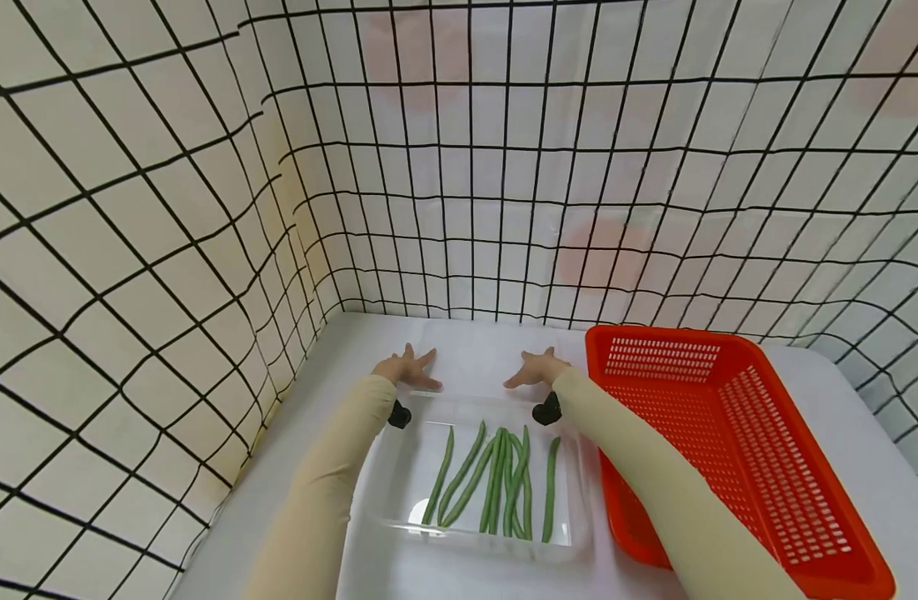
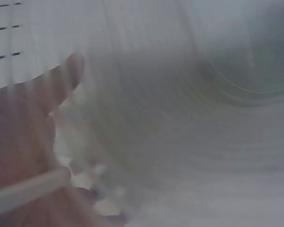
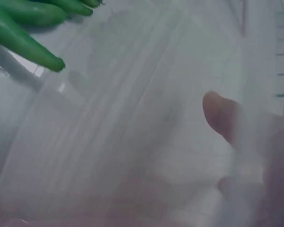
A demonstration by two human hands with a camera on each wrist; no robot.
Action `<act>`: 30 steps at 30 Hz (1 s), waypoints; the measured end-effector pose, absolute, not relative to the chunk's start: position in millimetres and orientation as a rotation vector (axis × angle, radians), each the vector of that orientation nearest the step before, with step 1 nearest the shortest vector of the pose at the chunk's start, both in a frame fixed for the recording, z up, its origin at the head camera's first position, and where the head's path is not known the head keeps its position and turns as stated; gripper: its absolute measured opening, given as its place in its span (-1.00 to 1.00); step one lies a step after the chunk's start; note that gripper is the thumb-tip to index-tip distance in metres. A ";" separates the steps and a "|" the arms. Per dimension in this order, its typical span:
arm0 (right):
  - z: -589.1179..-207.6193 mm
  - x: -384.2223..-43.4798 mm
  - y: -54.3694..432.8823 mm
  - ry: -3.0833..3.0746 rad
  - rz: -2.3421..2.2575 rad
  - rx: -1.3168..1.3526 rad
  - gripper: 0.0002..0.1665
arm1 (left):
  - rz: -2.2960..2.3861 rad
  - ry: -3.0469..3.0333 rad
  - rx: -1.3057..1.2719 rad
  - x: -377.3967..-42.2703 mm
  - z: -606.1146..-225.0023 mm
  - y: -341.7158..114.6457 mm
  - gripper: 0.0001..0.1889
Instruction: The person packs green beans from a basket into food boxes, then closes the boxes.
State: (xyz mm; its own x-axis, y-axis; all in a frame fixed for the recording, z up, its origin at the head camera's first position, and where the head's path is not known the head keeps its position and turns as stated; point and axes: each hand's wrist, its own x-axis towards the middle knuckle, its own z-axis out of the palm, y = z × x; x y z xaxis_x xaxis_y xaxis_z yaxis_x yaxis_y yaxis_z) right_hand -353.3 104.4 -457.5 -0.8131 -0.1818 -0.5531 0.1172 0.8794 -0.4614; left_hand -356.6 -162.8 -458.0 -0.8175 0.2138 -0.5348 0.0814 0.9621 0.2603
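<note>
Several green beans (image 1: 495, 483) lie lengthwise, some crossing, in a clear plastic tray (image 1: 579, 533) on the white table. Just beyond the tray's far left corner, my left hand (image 1: 408, 369) has its fingers spread and holds nothing. My right hand (image 1: 537, 369) is beyond the far right side, fingers likewise spread and nothing in them. Through the blurred clear wall, the left wrist view shows the left hand (image 2: 28, 142). The right wrist view has bean tips (image 3: 38, 52) at upper left and the right hand (image 3: 270, 156) behind the plastic.
A red perforated basket (image 1: 729, 433) stands right of the tray, close under my right forearm. Black wire grid panels (image 1: 504, 167) over white sheeting rise behind the table and at the left. Table surface (image 1: 474, 333) shows between the hands and the back grid.
</note>
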 end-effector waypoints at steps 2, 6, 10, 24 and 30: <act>-459.4 -350.1 105.1 2.470 -0.585 -0.035 0.07 | 0.335 2.530 0.204 -353.7 -460.4 -159.5 -0.20; -459.4 -344.1 109.0 2.532 -0.537 -0.033 0.03 | 0.433 2.593 0.211 -377.0 -501.6 -159.2 -0.24; -459.0 -336.5 113.2 2.578 -0.545 -0.043 -0.01 | 0.474 2.652 0.168 -353.3 -479.9 -145.8 -0.28; -437.6 -325.5 106.1 2.920 -0.545 -0.196 0.03 | 0.750 2.912 0.060 -336.3 -456.3 -167.6 0.16; -388.5 -331.9 108.0 3.147 -1.026 -0.114 0.21 | 0.937 3.067 -0.193 -337.6 -409.1 -170.7 0.25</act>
